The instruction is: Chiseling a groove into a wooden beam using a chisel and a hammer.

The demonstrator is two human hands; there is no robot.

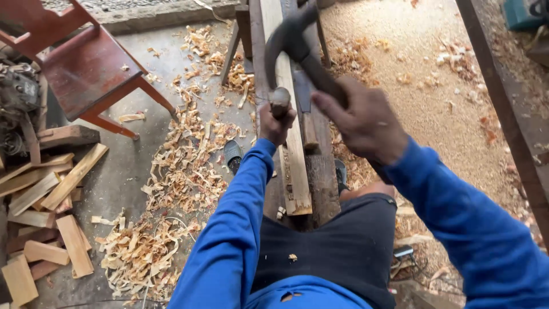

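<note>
Two hands, right hand (366,123) gripping one hammer (297,43), left hand (275,123) clasping one chisel (279,102) (upright)

A long bench (323,177) carries a pale plank (294,166) lengthwise. The floor (123,171) holds shavings (177,171), offcuts (46,194) at its left edge, sawdust (423,97) right.

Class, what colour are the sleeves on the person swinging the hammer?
Bright blue, plain with no pattern. The sleeves show best in the head view, reaching towards the hammer.
</note>
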